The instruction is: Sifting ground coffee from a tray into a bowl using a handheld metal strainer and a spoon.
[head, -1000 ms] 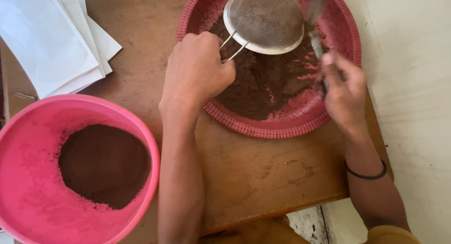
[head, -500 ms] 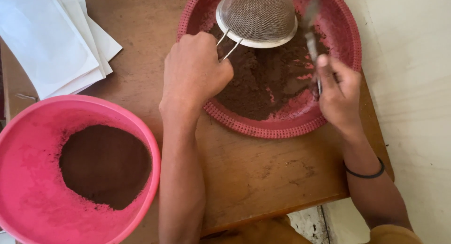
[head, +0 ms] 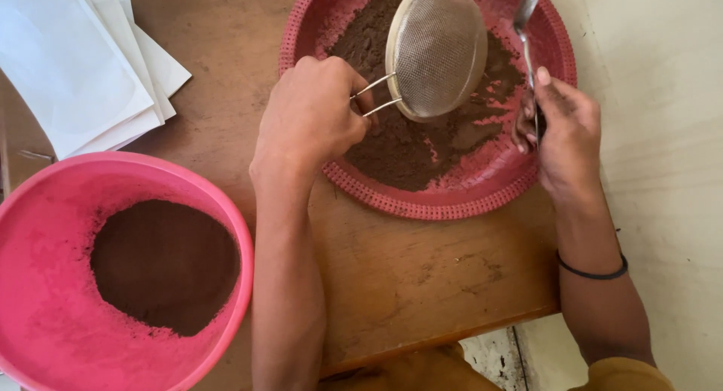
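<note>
hands: our left hand (head: 312,120) clamps the sieve (head: 437,50) handle; right hand (head: 566,131) grips the spoon (head: 525,29) | both over the red tray (head: 452,199) of brown powder (head: 407,146)

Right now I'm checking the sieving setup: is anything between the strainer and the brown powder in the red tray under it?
Nothing visible. The left hand holds the wire-mesh strainer tilted over the brown powder in the red tray; the spoon stays off to the side.

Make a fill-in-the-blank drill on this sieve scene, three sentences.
1. The left hand holds the wire handle of a metal ____ above the red tray.
2. The right hand holds a metal ____.
3. The pink bowl holds a mound of ____ powder.

Missing words: sieve; spoon; brown
</note>
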